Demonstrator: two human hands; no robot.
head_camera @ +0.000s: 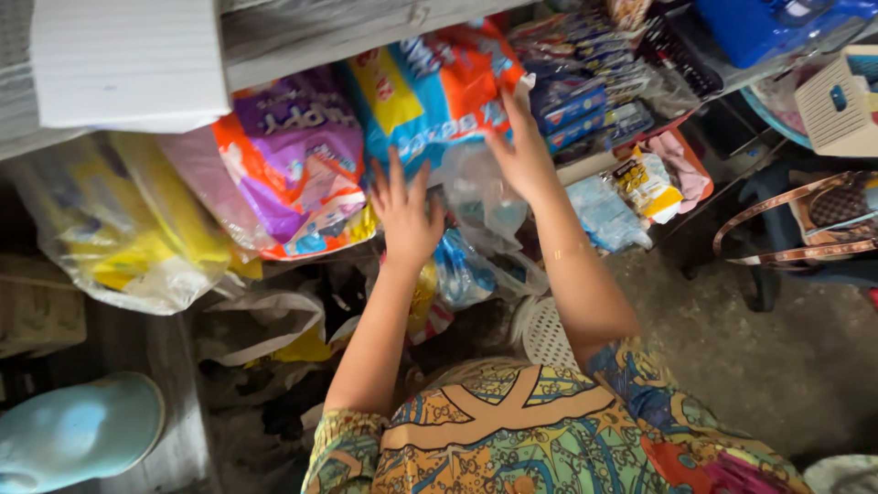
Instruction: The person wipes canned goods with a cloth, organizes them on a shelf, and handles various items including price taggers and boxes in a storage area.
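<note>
My left hand (405,215) is raised with fingers spread, just below a blue, yellow and orange soft pack (439,87) on the shelf. My right hand (523,151) presses flat against the lower right corner of that same pack, fingers apart. A crumpled clear plastic bag (480,206) hangs between the two hands, under the pack. A purple and orange soft pack (293,160) lies to the left of it. Whether either hand grips anything is hard to tell; both look open against the goods.
A yellow item in a clear bag (119,229) sits at left under a white box (128,59). Stacked small blue packets (585,91) and a snack bag (645,183) are at right. A white basket (837,105), a handbag (823,215) and a pale blue boot (78,434) stand around.
</note>
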